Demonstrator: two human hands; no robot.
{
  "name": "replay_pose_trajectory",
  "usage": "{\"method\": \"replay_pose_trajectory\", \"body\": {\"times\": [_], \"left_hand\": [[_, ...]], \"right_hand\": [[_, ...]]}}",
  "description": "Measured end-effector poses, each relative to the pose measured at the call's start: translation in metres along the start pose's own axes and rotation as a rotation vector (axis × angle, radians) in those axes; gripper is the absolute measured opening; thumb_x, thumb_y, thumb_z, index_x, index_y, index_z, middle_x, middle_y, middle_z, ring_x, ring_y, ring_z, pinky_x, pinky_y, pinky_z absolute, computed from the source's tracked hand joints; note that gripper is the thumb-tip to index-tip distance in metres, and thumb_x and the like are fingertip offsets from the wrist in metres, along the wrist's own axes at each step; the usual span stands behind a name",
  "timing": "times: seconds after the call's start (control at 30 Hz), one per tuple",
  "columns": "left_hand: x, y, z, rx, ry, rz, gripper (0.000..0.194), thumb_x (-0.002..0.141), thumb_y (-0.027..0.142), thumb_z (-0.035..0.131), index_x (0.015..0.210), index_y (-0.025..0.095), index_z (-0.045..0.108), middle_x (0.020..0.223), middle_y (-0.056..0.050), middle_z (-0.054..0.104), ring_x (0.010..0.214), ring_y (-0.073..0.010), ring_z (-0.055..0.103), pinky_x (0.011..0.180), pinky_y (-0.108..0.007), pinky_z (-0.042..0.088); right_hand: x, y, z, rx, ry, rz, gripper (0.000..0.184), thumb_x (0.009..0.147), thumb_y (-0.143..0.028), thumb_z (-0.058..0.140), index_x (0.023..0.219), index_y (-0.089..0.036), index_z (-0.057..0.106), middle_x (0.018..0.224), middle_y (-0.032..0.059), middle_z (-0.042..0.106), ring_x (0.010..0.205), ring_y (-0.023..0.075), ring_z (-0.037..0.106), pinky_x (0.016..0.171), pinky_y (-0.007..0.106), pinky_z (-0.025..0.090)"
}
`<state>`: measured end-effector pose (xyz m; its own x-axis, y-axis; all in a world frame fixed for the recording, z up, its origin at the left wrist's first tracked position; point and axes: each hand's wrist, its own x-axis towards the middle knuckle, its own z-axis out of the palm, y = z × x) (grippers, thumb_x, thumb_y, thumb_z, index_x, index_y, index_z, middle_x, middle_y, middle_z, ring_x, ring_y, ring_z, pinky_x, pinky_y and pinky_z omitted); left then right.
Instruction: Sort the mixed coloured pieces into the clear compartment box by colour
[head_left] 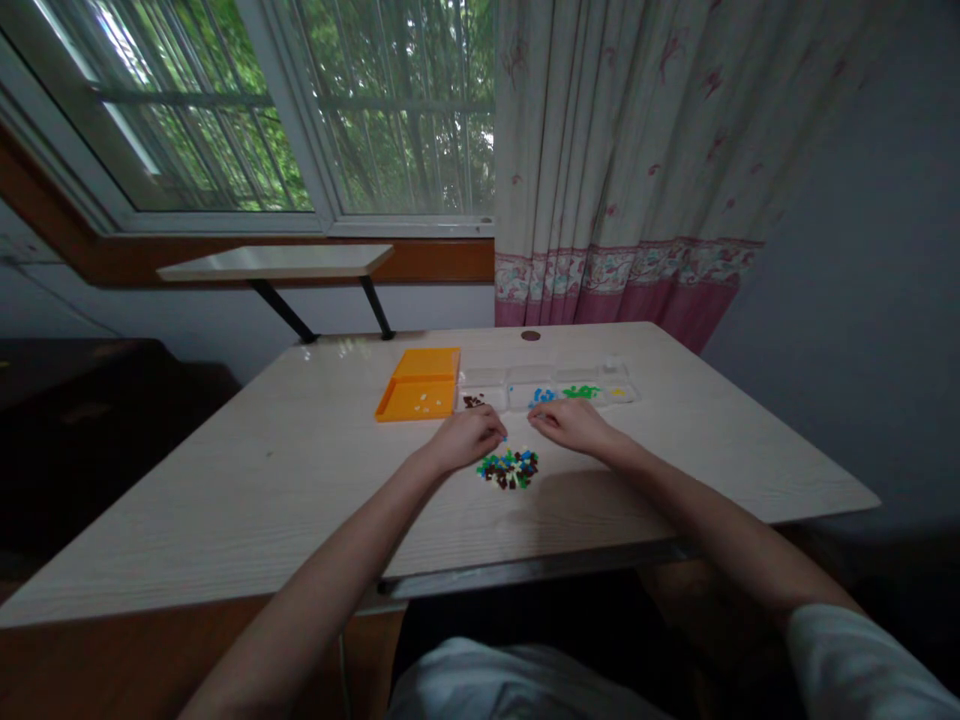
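In the head view, our right hand partly hides the clear, divided tray and its coloured pieces; left of it an orange box lies open, a flat shelf beyond. The speckled pile sits on the wood-grained table, beside our left hand; both hands curl, but we cannot tell whether they grip anything

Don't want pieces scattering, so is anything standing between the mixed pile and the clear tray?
No separate object visibly does. Between the mixed pile and the clear tray, the left grip and right grip flank the way, leaving a gap of tabletop between them.
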<state>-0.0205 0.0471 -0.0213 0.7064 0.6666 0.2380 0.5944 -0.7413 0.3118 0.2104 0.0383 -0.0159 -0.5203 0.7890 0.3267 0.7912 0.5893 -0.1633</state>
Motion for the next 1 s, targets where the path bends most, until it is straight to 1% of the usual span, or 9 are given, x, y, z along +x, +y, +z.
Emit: {"method": "replay_pose_trajectory", "body": {"times": [0.07,0.17,0.3,0.43,0.6,0.7,0.87,0.93,1.0], "left_hand": [[0.001,0.003,-0.001,-0.031,0.021,-0.004,0.017,0.079,0.019,0.051,0.087,0.017,0.066,0.086,-0.005,0.059,0.079,-0.0147,0.056,0.072,-0.024,0.043],[0.004,0.009,-0.002,-0.115,0.091,-0.018,0.015,0.077,0.018,0.054,0.085,0.015,0.065,0.081,-0.004,0.058,0.076,-0.0139,0.054,0.069,-0.023,0.042],[0.006,0.013,-0.003,-0.217,0.172,-0.037,0.011,0.076,0.019,0.056,0.082,0.015,0.065,0.078,-0.004,0.057,0.073,-0.0128,0.052,0.065,-0.022,0.041],[0.006,0.014,-0.001,-0.256,0.189,-0.024,0.011,0.077,0.023,0.057,0.080,0.015,0.064,0.076,-0.003,0.057,0.070,-0.0122,0.051,0.063,-0.022,0.040],[0.007,0.014,-0.001,-0.295,0.187,-0.023,0.017,0.079,0.031,0.057,0.080,0.015,0.064,0.076,-0.003,0.057,0.069,-0.0118,0.051,0.062,-0.022,0.039],[0.005,0.011,-0.004,-0.275,0.157,-0.045,0.018,0.078,0.030,0.057,0.086,0.015,0.063,0.079,-0.003,0.057,0.065,-0.0106,0.049,0.059,-0.021,0.038],[-0.001,0.004,-0.011,-0.111,-0.007,-0.001,0.017,0.080,0.023,0.049,0.080,0.015,0.063,0.073,-0.004,0.059,0.066,-0.0119,0.051,0.061,-0.020,0.038],[-0.003,0.002,-0.013,-0.068,-0.041,0.016,0.017,0.080,0.022,0.047,0.078,0.015,0.063,0.073,-0.004,0.060,0.067,-0.0122,0.052,0.062,-0.020,0.038],[-0.003,0.001,-0.013,-0.056,-0.056,0.014,0.017,0.079,0.021,0.047,0.079,0.016,0.063,0.073,-0.004,0.061,0.066,-0.0121,0.052,0.061,-0.020,0.038]], "right_hand": [[0.000,-0.006,0.005,0.033,-0.003,-0.042,0.021,0.084,-0.028,0.049,0.091,-0.021,0.068,0.073,0.0018,0.068,0.066,0.0133,0.061,0.058,0.021,0.036],[0.000,-0.012,0.010,0.081,-0.001,-0.080,0.020,0.084,-0.029,0.051,0.091,-0.021,0.068,0.067,0.0007,0.066,0.061,0.0122,0.059,0.058,0.021,0.035],[-0.001,-0.016,0.013,0.131,0.054,-0.118,0.020,0.083,-0.031,0.054,0.090,-0.020,0.068,0.061,0.0000,0.064,0.057,0.0111,0.057,0.057,0.020,0.035],[-0.001,-0.017,0.015,0.145,0.127,-0.146,0.020,0.083,-0.032,0.053,0.088,-0.018,0.068,0.060,0.0003,0.063,0.056,0.0107,0.056,0.057,0.020,0.036],[-0.001,-0.014,0.019,0.159,0.161,-0.163,0.022,0.084,-0.033,0.051,0.090,-0.019,0.068,0.063,0.0009,0.064,0.057,0.0104,0.057,0.058,0.019,0.037],[-0.002,-0.011,0.015,0.151,0.227,-0.165,0.023,0.084,-0.033,0.050,0.088,-0.019,0.068,0.063,0.0013,0.065,0.058,0.0108,0.058,0.059,0.020,0.039],[-0.004,0.000,0.003,0.141,0.463,-0.035,0.026,0.085,-0.035,0.048,0.085,-0.019,0.069,0.074,0.0045,0.069,0.065,0.0134,0.062,0.065,0.022,0.044],[-0.005,0.005,0.000,0.130,0.503,-0.003,0.027,0.085,-0.036,0.048,0.085,-0.019,0.069,0.074,0.0050,0.070,0.065,0.0139,0.062,0.066,0.024,0.045],[-0.005,0.009,-0.001,0.119,0.511,-0.005,0.028,0.085,-0.036,0.048,0.084,-0.019,0.070,0.073,0.0054,0.070,0.065,0.0143,0.063,0.066,0.024,0.045]]}}
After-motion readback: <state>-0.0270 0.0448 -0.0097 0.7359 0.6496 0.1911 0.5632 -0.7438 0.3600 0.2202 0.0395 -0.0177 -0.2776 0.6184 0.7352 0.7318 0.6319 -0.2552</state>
